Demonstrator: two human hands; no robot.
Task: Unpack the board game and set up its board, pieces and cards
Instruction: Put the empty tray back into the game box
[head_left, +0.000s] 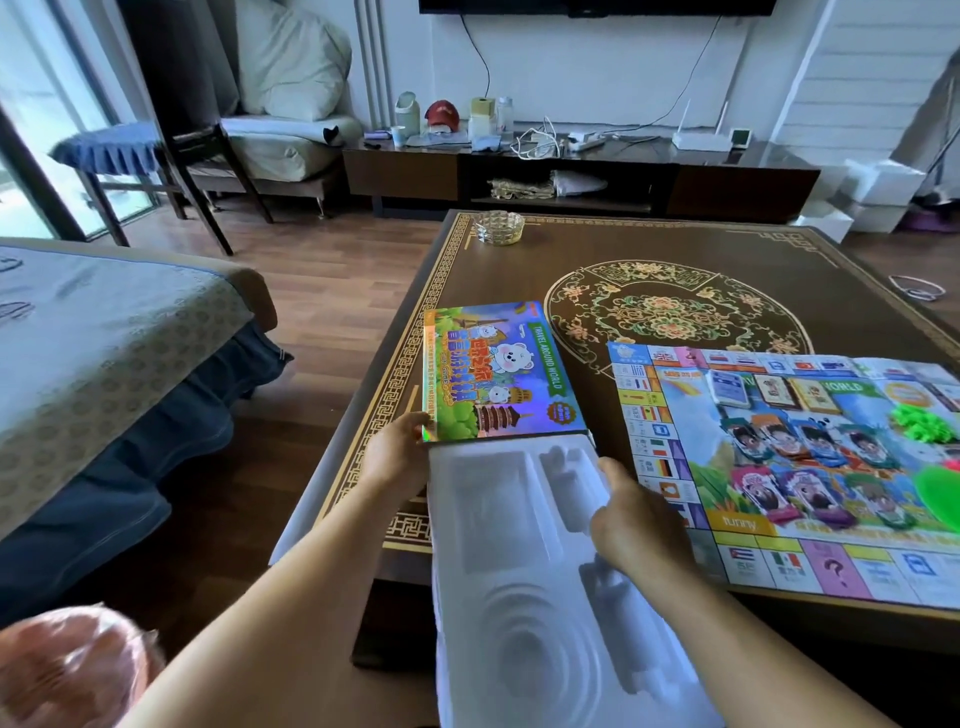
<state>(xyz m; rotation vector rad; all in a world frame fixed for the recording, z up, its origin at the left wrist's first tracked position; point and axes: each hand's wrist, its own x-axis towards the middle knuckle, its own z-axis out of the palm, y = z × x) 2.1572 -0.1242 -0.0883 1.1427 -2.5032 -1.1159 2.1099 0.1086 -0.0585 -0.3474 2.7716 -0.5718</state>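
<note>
A living room with a wooden floor holds a dark brown low table (675, 249) patterned in gold with a floral medallion, and on its near left part lies the colourful flat cardboard game box (498, 371) printed with white bears and the words TRAVEL AROUND WORLD. Out of its near end sticks a white moulded plastic tray (524, 571) with empty pockets and a ringed round recess, reaching past the table edge toward the person. The left hand (397, 457) pinches the near left corner of the box, thumb on top, and the right hand (631, 519) grips the tray's right edge with curled fingers. The tray looks thin, light and springy, likely to bow or crackle if held at one spot, so a hold on both long edges, or flat under its middle, seems wisest; nothing shows in its pockets, so little is likely to spill. The box sleeve looks stiff but glossy and may slide on the polished table, which is why steadying its corner makes sense. Just to the right, the unfolded paper game board (779, 467) with its border of flag squares lies flat, overhanging the near table edge a little, already carrying card decks (774, 395), rows of character cards (810, 467) and green plastic pieces (919, 415). Farther off, a glass ashtray (500, 227) sits at the far left corner, a bed (104, 332) to the left.
</note>
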